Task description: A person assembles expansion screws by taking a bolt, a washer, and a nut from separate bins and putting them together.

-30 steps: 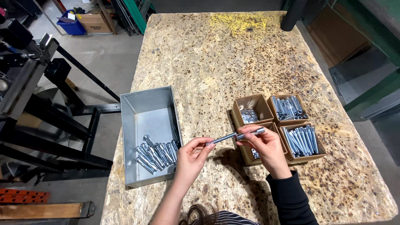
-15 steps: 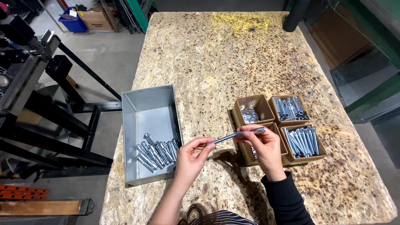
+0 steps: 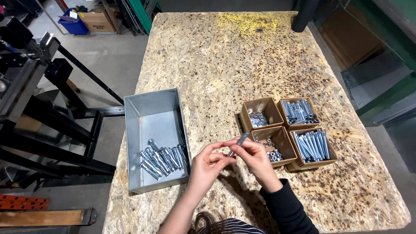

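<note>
Both my hands meet over the table's near edge, holding one silver bolt (image 3: 239, 143) between them. My left hand (image 3: 208, 164) pinches the bolt's lower end with its fingertips. My right hand (image 3: 255, 158), in a dark sleeve, grips the shaft from the right. The bolt tilts up to the right. A grey metal bin (image 3: 149, 112) lies to the left and holds several assembled bolts (image 3: 162, 158). Right of my hands stand several small cardboard boxes: washers (image 3: 258, 120), nuts (image 3: 272, 151), short sleeves (image 3: 299, 112) and long bolts (image 3: 311, 145).
The tabletop is speckled chipboard (image 3: 242, 60) with a yellow stain at the far end. A black metal frame (image 3: 39, 108) stands on the floor to the left. A cardboard carton (image 3: 97, 19) and a blue bin (image 3: 73, 26) sit far left.
The bolt was long and nearly level between my hands; now it tilts steeply and looks shorter. My right hand has drawn closer to my left hand.
</note>
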